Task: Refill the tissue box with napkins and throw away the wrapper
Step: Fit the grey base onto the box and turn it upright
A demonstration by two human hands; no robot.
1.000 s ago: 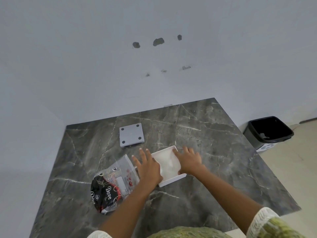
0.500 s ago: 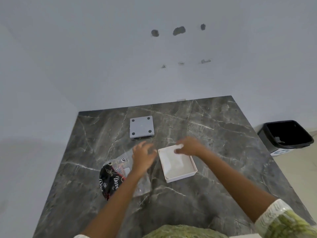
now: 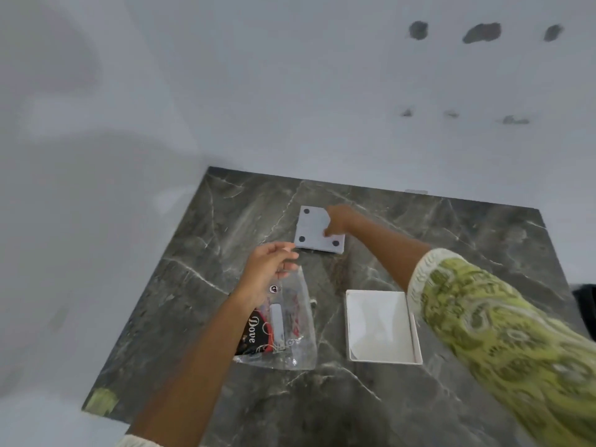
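The white tissue box (image 3: 349, 327) lies open on the dark marble table, white napkins inside it. To its left lies the clear plastic wrapper (image 3: 292, 327) with black and red print, flat and empty-looking. My left hand (image 3: 267, 269) hovers over the wrapper's far end, fingers loosely apart, holding nothing. My right hand (image 3: 338, 221) reaches to the far side and pinches the right corner of the grey square lid (image 3: 311, 230), which has black dots at its corners. My thumb rests on top of it.
The marble table (image 3: 451, 246) stands in a corner between white walls. A dark bin (image 3: 586, 304) shows only as a sliver at the right edge. My right patterned sleeve crosses just right of the tissue box.
My right hand left the tissue box and reached forward onto the grey lid. My left hand moved away from the box to above the wrapper's far end. The view swung left.
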